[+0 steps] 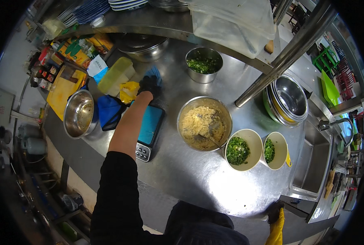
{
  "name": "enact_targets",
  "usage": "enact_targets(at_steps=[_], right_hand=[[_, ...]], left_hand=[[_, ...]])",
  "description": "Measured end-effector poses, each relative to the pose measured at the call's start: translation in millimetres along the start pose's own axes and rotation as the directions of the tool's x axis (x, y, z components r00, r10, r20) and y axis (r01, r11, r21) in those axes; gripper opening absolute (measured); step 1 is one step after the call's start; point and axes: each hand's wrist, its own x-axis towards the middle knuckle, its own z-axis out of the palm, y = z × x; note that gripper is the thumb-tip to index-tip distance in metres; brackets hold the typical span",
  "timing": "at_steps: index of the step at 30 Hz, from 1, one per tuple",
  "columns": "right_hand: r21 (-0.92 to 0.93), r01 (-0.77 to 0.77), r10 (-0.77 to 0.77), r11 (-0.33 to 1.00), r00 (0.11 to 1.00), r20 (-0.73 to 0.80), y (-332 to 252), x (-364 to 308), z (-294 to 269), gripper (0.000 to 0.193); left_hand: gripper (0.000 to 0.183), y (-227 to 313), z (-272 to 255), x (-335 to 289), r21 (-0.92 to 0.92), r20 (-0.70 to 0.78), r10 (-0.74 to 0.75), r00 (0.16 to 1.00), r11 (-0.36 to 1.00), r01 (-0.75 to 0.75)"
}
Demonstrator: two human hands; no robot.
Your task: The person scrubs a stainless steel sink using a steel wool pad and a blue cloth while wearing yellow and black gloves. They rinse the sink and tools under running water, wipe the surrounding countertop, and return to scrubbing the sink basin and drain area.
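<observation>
My left hand (150, 86), in a dark glove, reaches over the far end of a kitchen scale (150, 126) with a blue top. Its fingers close on a blue, cloth-like thing (153, 73) lying on the steel. A crumpled yellow packet (128, 91) is beside the hand. At the table's near edge is my right hand (275, 209), dark-gloved with yellow below it; its fingers are too dark to read. A steel bowl (183, 107) of pale crumbly mash with a spoon stands mid-table. Chopped greens fill part of a steel pot (202, 77) and two cream containers (253, 143) (281, 149).
A steel bowl (72, 116), a blue bag (109, 110) and a yellow board (61, 90) lie left. Nested bowls (290, 98) stand beside a slanting metal post (284, 59). A sink (310, 163) is at the right. Plates and clear tubs (231, 24) line the raised shelf.
</observation>
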Motion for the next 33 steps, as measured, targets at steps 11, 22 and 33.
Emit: enact_targets(at_steps=[11, 22, 33], right_hand=[[0.177, -0.020, -0.008, 0.984, 0.987, 0.158, 14.1, 30.3, -8.2, 0.046], [0.070, -0.051, 0.032, 0.996, 0.968, 0.249, 17.1, 43.5, -12.3, 0.049], [0.031, -0.029, 0.023, 0.999, 0.980, 0.199, 12.0, 30.3, 16.9, 0.050]], left_hand=[[0.074, 70.9, -9.5, -52.3, -0.167, 0.181, -0.002, 0.984, 0.985, 0.033], [0.036, 102.3, 63.6, -62.9, -0.094, -0.215, 0.305, 0.928, 0.939, -0.330], [0.036, 37.9, 40.8, -105.7, -0.502, -0.705, 0.193, 0.683, 0.544, -0.672]])
